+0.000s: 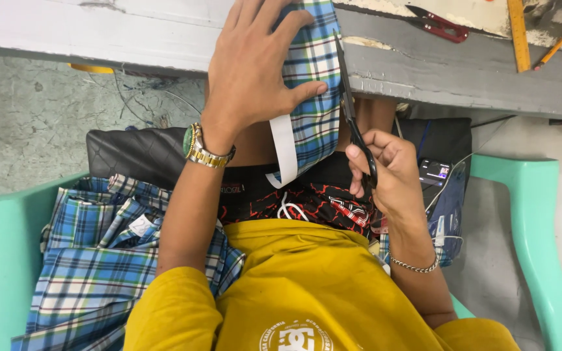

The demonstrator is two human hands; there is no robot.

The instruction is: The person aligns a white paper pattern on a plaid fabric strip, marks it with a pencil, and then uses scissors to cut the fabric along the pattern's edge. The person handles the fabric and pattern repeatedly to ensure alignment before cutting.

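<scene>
My left hand (255, 68) lies flat, fingers spread, on a piece of blue plaid fabric (317, 97) that hangs over the edge of a grey wooden table (424, 71). A white strip (283, 149) hangs from under the fabric's left side. My right hand (388, 172) grips black scissors (352, 114), whose blades point up along the right edge of the fabric. A gold and green watch sits on my left wrist, a chain bracelet on my right.
A heap of the same blue plaid cloth (99, 253) lies on the green plastic chair (1, 260) at my left. Red-handled snips (440, 26), a yellow ruler (518, 32) and a pencil (554, 49) lie on the table. A phone (434, 172) rests at my right.
</scene>
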